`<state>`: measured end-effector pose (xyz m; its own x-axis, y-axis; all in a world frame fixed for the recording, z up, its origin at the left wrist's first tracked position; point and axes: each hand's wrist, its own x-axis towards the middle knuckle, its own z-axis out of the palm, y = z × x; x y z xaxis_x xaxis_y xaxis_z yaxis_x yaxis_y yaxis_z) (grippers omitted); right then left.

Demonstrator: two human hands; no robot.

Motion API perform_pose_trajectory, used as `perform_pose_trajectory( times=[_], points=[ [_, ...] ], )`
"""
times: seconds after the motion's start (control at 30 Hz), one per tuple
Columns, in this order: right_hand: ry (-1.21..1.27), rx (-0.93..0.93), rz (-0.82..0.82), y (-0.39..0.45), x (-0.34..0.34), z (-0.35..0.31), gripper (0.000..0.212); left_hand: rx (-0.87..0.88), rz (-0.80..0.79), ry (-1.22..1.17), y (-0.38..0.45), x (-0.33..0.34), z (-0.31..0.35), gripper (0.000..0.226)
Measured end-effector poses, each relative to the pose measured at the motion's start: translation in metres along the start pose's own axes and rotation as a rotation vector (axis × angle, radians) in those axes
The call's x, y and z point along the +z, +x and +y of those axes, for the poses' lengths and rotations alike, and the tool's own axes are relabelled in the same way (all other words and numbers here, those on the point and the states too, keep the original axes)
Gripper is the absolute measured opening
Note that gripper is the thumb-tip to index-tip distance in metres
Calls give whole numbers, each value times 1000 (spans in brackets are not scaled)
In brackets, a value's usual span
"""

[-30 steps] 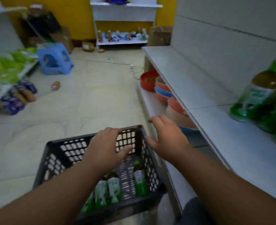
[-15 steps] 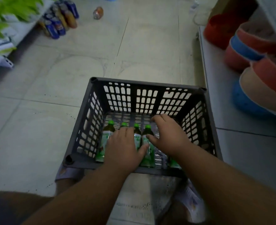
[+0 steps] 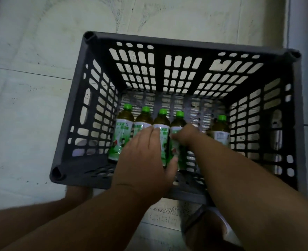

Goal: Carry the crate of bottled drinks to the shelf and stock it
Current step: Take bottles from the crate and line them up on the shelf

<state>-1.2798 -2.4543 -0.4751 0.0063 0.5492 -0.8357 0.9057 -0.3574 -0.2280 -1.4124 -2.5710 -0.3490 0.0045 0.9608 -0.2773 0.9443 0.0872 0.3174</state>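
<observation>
A dark grey slotted plastic crate (image 3: 185,45) stands on the floor directly below me. Several bottles of dark drink with green caps and green-white labels lie side by side on its bottom, from the leftmost bottle (image 3: 121,134) to a separate one at the right (image 3: 220,131). My left hand (image 3: 142,160) reaches inside and closes over the third bottle (image 3: 161,120), with fingers across its label and thumb on its right side. My right hand (image 3: 185,135) is curled around the label of the fourth bottle (image 3: 178,122). The lower halves of both bottles are hidden by my hands.
Pale tiled floor (image 3: 32,105) lies to the left of and beyond the crate. The white edge of a low shelf (image 3: 305,51) runs along the right side, close to the crate wall. My feet (image 3: 77,194) stand at the crate's near edge.
The view has tilted from the aisle straight down into the crate. Both hands went from the crate's rim down inside it and closed on bottles.
</observation>
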Motion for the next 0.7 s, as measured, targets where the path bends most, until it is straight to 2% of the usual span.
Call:
perform_pose_trajectory(
  times=[0.2, 0.3, 0.43, 0.6, 0.7],
  points=[
    [253, -39, 155, -30, -30, 15, 38, 30, -26, -37, -2, -6, 0, 81],
    [385, -147, 215, -76, -58, 18, 41, 28, -67, -77, -6, -14, 1, 87],
    [447, -339, 333, -179, -98, 18, 50, 39, -99, -297, -12, -46, 12, 98],
    [562, -554, 647, -309, -131, 41, 62, 243, -51, -438, -29, -118, 85, 121],
    [673, -610, 847, -381, -145, 74, 61, 427, 16, -428, -44, -151, 142, 116]
  ],
)
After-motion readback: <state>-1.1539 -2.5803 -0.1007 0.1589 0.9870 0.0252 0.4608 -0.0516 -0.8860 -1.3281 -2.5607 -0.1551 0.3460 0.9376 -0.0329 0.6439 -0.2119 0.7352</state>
